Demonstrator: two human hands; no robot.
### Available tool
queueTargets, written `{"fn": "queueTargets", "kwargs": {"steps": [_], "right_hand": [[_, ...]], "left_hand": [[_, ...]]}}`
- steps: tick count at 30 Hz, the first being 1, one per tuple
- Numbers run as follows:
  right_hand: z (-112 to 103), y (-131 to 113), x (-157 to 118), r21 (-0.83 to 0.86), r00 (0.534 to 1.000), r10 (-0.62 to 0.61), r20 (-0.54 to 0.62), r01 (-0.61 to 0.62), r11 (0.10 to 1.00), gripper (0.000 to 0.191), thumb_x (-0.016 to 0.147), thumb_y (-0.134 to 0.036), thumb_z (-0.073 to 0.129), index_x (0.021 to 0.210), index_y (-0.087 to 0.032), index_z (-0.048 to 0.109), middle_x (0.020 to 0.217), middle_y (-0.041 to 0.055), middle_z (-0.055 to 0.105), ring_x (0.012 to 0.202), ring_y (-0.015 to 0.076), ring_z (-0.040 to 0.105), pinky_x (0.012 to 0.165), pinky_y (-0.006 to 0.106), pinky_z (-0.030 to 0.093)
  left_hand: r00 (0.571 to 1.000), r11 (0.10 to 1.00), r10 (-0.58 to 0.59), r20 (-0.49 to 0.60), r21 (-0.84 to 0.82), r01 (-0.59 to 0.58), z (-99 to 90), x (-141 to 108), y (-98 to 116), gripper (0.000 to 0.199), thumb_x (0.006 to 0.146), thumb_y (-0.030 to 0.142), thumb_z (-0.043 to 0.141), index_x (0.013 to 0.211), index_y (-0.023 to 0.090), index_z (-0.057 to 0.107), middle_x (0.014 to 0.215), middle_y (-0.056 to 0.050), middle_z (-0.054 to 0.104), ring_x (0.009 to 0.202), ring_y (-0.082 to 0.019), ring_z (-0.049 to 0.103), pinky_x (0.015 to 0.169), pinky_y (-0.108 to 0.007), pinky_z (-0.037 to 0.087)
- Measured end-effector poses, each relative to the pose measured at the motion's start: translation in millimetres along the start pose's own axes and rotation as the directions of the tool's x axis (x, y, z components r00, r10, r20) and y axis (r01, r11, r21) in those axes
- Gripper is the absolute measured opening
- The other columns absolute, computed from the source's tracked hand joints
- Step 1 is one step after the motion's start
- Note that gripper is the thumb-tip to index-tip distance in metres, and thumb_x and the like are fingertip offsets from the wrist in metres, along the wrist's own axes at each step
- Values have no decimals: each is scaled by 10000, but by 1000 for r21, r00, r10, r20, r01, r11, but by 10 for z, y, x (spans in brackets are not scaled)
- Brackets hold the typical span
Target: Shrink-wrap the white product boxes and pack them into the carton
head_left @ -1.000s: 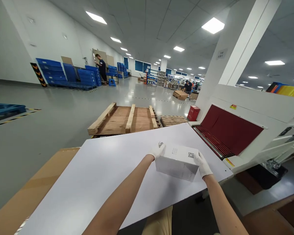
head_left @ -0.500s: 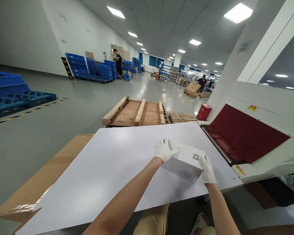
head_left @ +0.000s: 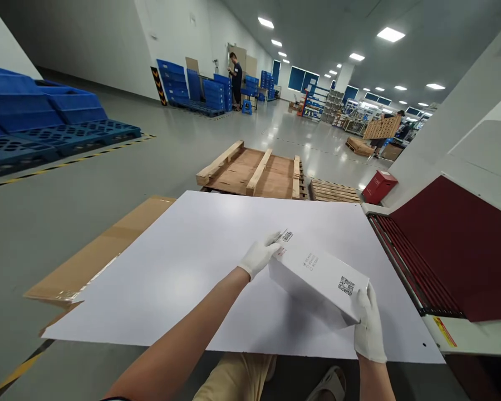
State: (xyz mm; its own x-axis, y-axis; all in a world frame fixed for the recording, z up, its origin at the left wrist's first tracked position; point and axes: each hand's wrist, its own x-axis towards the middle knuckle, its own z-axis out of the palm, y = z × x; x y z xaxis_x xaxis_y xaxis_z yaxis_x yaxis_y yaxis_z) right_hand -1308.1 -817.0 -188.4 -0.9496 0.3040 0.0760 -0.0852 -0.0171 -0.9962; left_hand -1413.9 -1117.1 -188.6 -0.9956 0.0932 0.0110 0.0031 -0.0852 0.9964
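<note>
The white rectangular carton [head_left: 317, 278], printed with a QR code and barcode label, is held tilted above the white flat table [head_left: 183, 267]. The gloved left hand [head_left: 261, 255] grips its far end; the gloved right hand [head_left: 369, 323] clasps its near corner. Step in hand appears to be repositioning; the next move calls for a level, two-handed grip.

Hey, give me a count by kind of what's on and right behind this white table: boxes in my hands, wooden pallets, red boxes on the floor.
White box held by left hand and right hand: 1
Wooden pallets, large and small: 2
Red box: 1
Total: 4
</note>
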Motion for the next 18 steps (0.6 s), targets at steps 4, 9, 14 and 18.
{"fn": "queueTargets", "kwargs": {"steps": [4,9,14,18], "right_hand": [[-57,89,75,-42,1000,-1,-13,0,999,723,910,-667,655,1542,-356,494,1453,78,605,1375,346,541,1142,520,474],[-284,340,164,-120,998,-58,-29,54,991,644,807,-640,729,1390,-381,643,1495,68,572,1429,400,485,1124,593,490],[-299,356,208,-140,997,-44,-62,35,990,682,804,-630,726,1442,-431,591,1475,49,593,1389,383,533,1072,591,534],[-141,164,154,-95,999,-20,-47,15,995,714,868,-656,676,1506,-370,531,1432,62,624,1335,353,585,1063,538,552]], "left_hand": [[1000,1000,11,4,6,-11,-7,-32,-67,667,906,343,569,1534,130,489,1606,-58,450,1515,-241,374,1309,-394,264],[999,998,46,3,-32,-46,4,10,-48,623,870,360,597,1462,168,582,1541,-51,533,1468,-269,442,1270,-417,339],[999,993,26,42,-114,-22,-32,122,34,604,770,277,624,1361,160,666,1415,-82,642,1350,-305,560,1159,-430,459],[1000,999,-17,1,-28,17,-18,286,35,559,838,373,653,1342,133,671,1433,-127,623,1361,-326,548,1198,-472,416]]}}
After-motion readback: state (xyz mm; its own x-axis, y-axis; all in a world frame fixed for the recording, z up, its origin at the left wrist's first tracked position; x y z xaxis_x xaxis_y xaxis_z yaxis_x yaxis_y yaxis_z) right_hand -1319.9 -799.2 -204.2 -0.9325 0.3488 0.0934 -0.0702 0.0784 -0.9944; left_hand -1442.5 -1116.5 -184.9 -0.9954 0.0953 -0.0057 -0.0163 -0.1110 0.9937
